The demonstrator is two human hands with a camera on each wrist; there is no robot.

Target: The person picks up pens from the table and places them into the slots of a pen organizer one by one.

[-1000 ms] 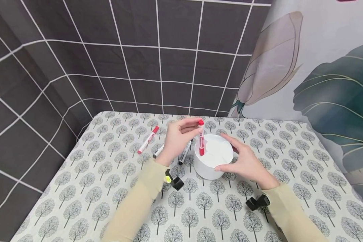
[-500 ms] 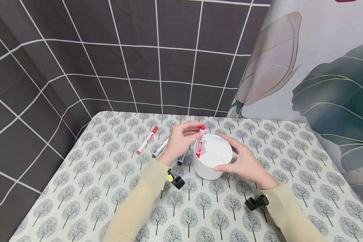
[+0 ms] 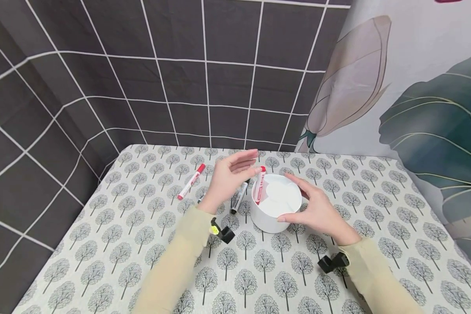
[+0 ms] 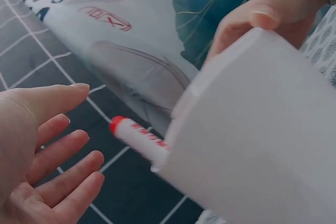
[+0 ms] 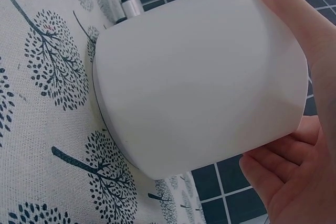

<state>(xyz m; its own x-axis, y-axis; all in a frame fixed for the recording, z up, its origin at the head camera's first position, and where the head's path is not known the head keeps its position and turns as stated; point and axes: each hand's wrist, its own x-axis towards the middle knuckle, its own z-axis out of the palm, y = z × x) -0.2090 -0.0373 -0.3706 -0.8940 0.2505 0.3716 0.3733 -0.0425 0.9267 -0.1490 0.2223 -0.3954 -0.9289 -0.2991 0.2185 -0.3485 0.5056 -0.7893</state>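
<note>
A white round container (image 3: 271, 223) stands on the cloth in the head view, its mouth facing up. My right hand (image 3: 319, 208) grips its right side, thumb at the near rim and fingers round the far side. Leaning inside its left part is a red-capped whiteboard marker (image 3: 260, 186), with the cap end sticking out above the rim. My left hand (image 3: 228, 178) is beside that marker, fingers spread. In the left wrist view a gap shows between the left hand (image 4: 55, 150) and the marker (image 4: 140, 139).
Another red marker (image 3: 191, 182) lies on the tree-patterned cloth (image 3: 141, 235) to the left. Left of the container lies a black marker (image 3: 239, 199); a further dark-tipped one is mostly hidden behind my left wrist. A dark grid curtain (image 3: 172, 83) hangs behind the table.
My left hand lowered the red marker into the container, let go of it and drew back slightly left with its fingers opened. My right hand keeps its grip on the container.
</note>
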